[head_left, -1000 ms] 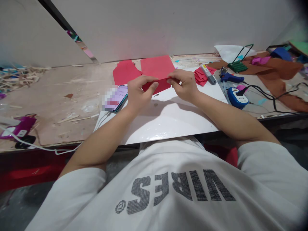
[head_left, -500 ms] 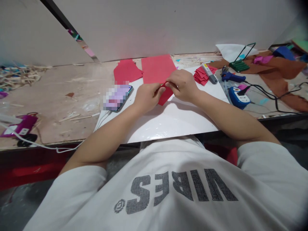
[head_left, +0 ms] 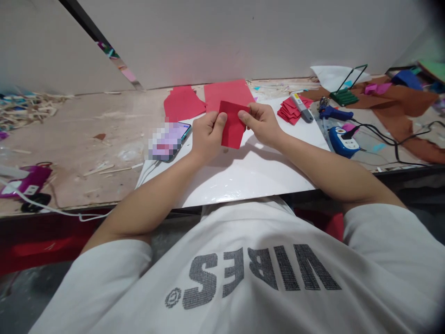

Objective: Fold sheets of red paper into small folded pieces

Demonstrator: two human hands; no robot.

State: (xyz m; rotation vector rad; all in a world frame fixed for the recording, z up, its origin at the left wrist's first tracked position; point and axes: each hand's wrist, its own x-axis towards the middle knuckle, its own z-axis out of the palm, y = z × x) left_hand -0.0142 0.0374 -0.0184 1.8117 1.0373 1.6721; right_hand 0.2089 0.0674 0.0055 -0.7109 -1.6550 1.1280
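Observation:
A small piece of red paper (head_left: 232, 127), roughly rectangular, is held up between my two hands above the white board (head_left: 239, 178). My left hand (head_left: 208, 134) pinches its left edge, thumb on the near face. At the upper right corner, my right hand (head_left: 262, 123) grips it between thumb and fingers. Behind it lies a larger red sheet (head_left: 229, 90), partly hidden by the held piece. An irregular red sheet (head_left: 182, 103) rests to its left. Small red pieces (head_left: 289, 110) lie piled to the right, with a grey utility knife (head_left: 301, 107) on them.
Left of my hands is a phone (head_left: 170, 141) with a white cable. To the right are a blue glue gun (head_left: 335, 112), a blue power socket (head_left: 344, 141) with black cords, a green stand (head_left: 344, 96) and brown sheets (head_left: 410, 127). Wood scraps (head_left: 29, 109) lie far left.
The red piece, earlier pinched at its top and mostly covered by my fingers, is now raised and spread flat between my hands. My hands have moved slightly apart.

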